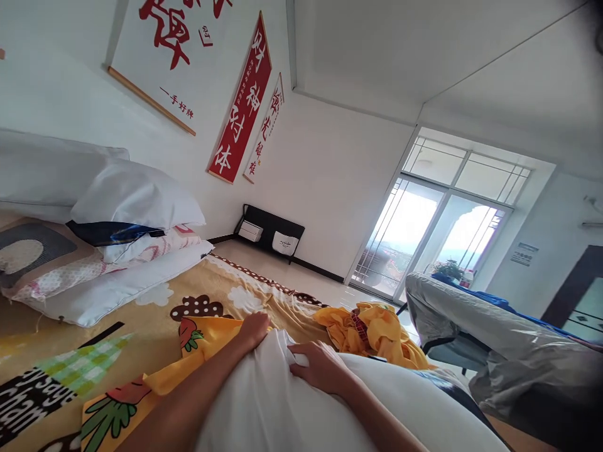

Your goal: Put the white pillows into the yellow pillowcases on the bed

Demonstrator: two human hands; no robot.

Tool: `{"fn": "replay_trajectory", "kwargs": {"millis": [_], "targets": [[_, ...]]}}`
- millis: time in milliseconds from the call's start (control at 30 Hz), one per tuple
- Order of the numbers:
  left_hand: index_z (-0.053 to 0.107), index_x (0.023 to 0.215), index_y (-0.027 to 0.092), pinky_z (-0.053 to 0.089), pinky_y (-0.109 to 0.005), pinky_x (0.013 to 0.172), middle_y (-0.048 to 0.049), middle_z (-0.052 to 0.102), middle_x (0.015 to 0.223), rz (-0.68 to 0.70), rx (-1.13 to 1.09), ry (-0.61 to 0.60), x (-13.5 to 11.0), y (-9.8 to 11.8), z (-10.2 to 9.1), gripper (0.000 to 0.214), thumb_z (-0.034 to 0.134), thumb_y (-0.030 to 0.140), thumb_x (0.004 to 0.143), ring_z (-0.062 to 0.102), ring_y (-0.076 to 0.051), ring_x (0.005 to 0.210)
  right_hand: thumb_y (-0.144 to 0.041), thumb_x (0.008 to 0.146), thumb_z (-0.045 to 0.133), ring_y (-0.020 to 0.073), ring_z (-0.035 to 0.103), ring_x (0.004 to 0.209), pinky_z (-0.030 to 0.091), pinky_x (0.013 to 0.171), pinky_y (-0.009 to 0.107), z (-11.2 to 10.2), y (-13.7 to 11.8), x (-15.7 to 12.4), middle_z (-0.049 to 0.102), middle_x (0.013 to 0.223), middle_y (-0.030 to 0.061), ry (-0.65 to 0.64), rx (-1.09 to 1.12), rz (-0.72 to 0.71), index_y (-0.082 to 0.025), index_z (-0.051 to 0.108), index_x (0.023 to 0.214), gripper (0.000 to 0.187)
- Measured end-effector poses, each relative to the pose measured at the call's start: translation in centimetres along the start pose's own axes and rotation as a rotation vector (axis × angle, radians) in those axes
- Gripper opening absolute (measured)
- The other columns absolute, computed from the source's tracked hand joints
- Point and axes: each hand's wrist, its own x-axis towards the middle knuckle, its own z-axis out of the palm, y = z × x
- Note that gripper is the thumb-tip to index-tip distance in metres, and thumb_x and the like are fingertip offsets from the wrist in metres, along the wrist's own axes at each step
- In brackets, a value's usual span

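A white pillow [264,408] lies in front of me on the bed. My left hand [254,331] curls over its far top corner, gripping the fabric. My right hand [320,366] rests on the pillow's upper edge with fingers bent, pinching a fold of the white cloth. Under the pillow lies a yellow pillowcase [198,342] with strawberry and carrot prints.
The bed has a yellow cartoon-print blanket [155,320]. Several pillows [136,201] are stacked at the left by the wall. A crumpled yellow cloth [377,333] lies beyond my right hand. A grey covered chair [494,339] stands at the right, glass balcony doors [424,238] behind.
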Motion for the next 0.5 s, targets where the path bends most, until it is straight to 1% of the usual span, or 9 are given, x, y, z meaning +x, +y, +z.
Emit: {"fn": "replay_trajectory", "kwargs": {"millis": [67, 133, 200, 267, 333, 400, 500], "targets": [[0.066, 0.088, 0.016, 0.047, -0.029, 0.075, -0.0098, 0.070, 0.091, 0.023, -0.031, 0.044, 0.1, 1.5, -1.0, 0.020, 0.049, 0.020, 0.081, 0.065, -0.022, 0.091, -0.041, 0.078, 0.059, 0.0256, 0.064, 0.097, 0.044, 0.081, 0.033, -0.4, -1.4, 0.5, 0.072, 0.104, 0.0030, -0.006, -0.071, -0.017, -0.034, 0.070, 0.106, 0.030], [0.066, 0.089, 0.017, 0.045, -0.027, 0.073, -0.0072, 0.070, 0.088, 0.070, -0.052, 0.076, 0.0, 3.3, -2.2, 0.022, 0.046, 0.025, 0.084, 0.065, -0.019, 0.087, -0.041, 0.079, 0.059, 0.0255, 0.064, 0.095, 0.044, 0.078, 0.031, -0.2, -2.2, 1.4, 0.072, 0.101, 0.0051, 0.009, -0.146, -0.008, -0.032, 0.070, 0.104, 0.030], [0.065, 0.090, 0.018, 0.045, -0.027, 0.073, -0.0068, 0.069, 0.087, 0.120, -0.050, 0.092, -0.5, 4.8, -3.1, 0.024, 0.045, 0.028, 0.087, 0.064, -0.019, 0.086, -0.038, 0.080, 0.056, 0.0258, 0.065, 0.094, 0.044, 0.077, 0.031, 0.3, -2.3, 2.5, 0.071, 0.101, 0.0087, 0.031, -0.193, 0.019, -0.026, 0.071, 0.102, 0.029], [0.065, 0.092, 0.016, 0.045, -0.031, 0.077, -0.0095, 0.069, 0.090, 0.152, -0.020, 0.090, -1.5, 5.4, -3.5, 0.023, 0.045, 0.026, 0.086, 0.064, -0.022, 0.089, -0.036, 0.083, 0.052, 0.0256, 0.065, 0.094, 0.044, 0.078, 0.031, 1.1, -1.6, 3.4, 0.071, 0.100, 0.0106, 0.044, -0.197, 0.057, -0.023, 0.072, 0.098, 0.028], [0.064, 0.098, 0.015, 0.044, -0.035, 0.082, -0.0123, 0.068, 0.096, 0.178, 0.028, 0.061, -2.9, 5.1, -3.3, 0.023, 0.047, 0.018, 0.084, 0.063, -0.025, 0.094, -0.036, 0.087, 0.047, 0.0248, 0.065, 0.096, 0.044, 0.082, 0.032, 2.0, -0.3, 3.7, 0.072, 0.101, 0.0090, 0.049, -0.173, 0.087, -0.024, 0.071, 0.098, 0.029], [0.062, 0.105, 0.015, 0.045, -0.038, 0.086, -0.0139, 0.066, 0.104, 0.192, 0.082, 0.015, -4.5, 4.0, -2.9, 0.029, 0.047, 0.010, 0.080, 0.061, -0.028, 0.101, -0.037, 0.089, 0.045, 0.0243, 0.064, 0.099, 0.044, 0.085, 0.033, 2.5, 1.4, 3.2, 0.071, 0.104, 0.0077, 0.052, -0.142, 0.117, -0.024, 0.071, 0.101, 0.031], [0.059, 0.112, 0.014, 0.048, -0.041, 0.084, -0.0167, 0.063, 0.112, 0.143, 0.152, -0.040, -6.6, 1.9, -2.6, 0.040, 0.047, 0.002, 0.076, 0.060, -0.031, 0.105, -0.035, 0.093, 0.038, 0.0241, 0.059, 0.111, 0.043, 0.094, 0.037, 3.0, 3.7, 0.9, 0.066, 0.119, 0.0086, 0.075, -0.092, 0.165, -0.023, 0.063, 0.121, 0.040]]}}
